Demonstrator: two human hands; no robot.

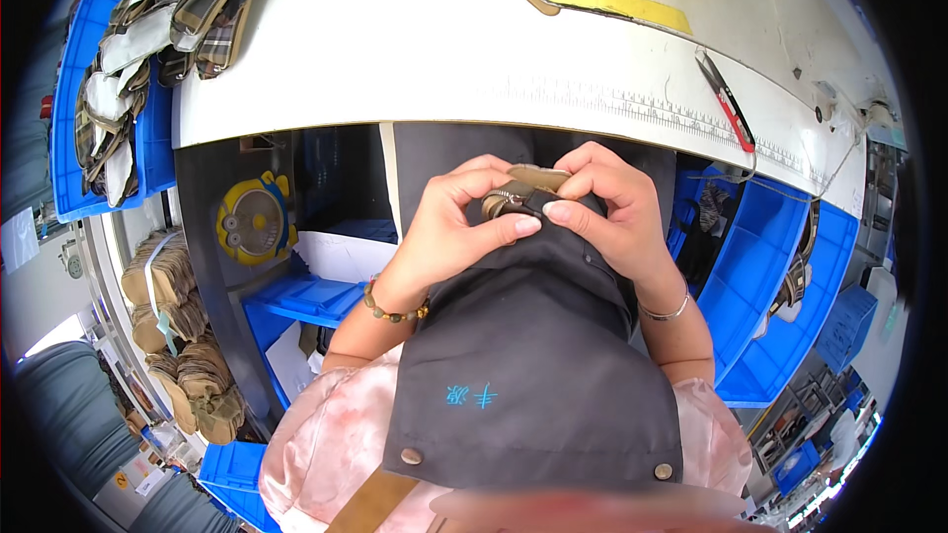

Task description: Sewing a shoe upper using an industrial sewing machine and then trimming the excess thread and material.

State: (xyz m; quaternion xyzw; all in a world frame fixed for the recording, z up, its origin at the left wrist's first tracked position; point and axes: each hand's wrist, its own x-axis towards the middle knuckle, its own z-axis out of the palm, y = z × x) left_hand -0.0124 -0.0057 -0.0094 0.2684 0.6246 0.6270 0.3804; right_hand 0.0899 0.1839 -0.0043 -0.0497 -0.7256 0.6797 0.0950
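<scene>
Brown zip piece (pixel 538 178), one: held over your apron (pixel 533 336), just off the desk (pixel 346 49); curled, long axis roughly left-right, leading end unclear. Your left fingers (pixel 509 228) and right fingers (pixel 578 219): pinched closed on it.

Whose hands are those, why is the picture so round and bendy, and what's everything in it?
There's no robot here, just a person wearing a camera on their head. It looks down, so you see what they see. Its very wide lens bends straight edges.

The left hand and right hand are bare. Together they pinch a small brown-and-dark piece above a dark apron; its exact shape is hard to tell.

In front is a white table. On it lies a red-and-black tool. By its left end, plaid fabric pieces are piled in a blue bin.
</scene>
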